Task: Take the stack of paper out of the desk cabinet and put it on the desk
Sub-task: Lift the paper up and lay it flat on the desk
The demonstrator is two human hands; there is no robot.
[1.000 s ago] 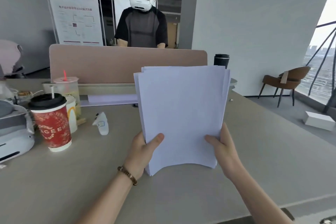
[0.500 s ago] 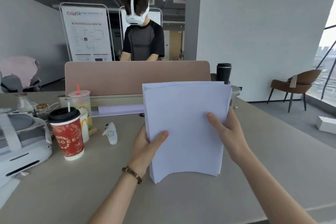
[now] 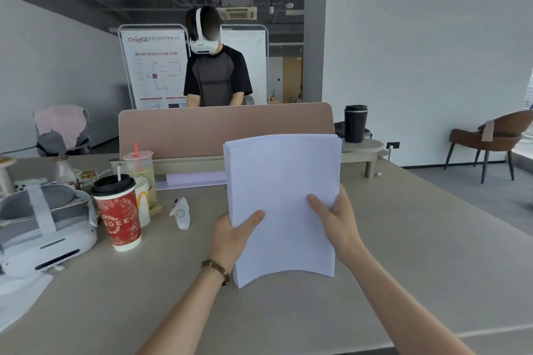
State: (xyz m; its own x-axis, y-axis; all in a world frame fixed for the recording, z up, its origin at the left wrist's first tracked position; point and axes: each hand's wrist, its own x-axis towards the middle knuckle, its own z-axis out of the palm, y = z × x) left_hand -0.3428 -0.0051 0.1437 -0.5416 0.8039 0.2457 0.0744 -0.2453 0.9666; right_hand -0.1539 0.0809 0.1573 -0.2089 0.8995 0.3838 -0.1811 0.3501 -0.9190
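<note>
I hold a thick stack of white paper (image 3: 284,190) upright over the grey desk (image 3: 403,253), its bottom edge bowed and resting on or just above the surface. My left hand (image 3: 233,235) grips the stack's left edge, thumb on the front. My right hand (image 3: 337,222) grips the right edge higher up, thumb across the front sheet. The desk cabinet is out of view.
A red paper cup with a black lid (image 3: 118,210), more drink cups (image 3: 141,179), a white controller (image 3: 181,212) and a white headset (image 3: 43,228) crowd the desk's left. A beige divider (image 3: 202,130) stands behind, with a person beyond it. A black tumbler (image 3: 355,123) is at the back right.
My right hand slid up the stack's right edge. The loose sheets are now squared up. The view tilted upward.
</note>
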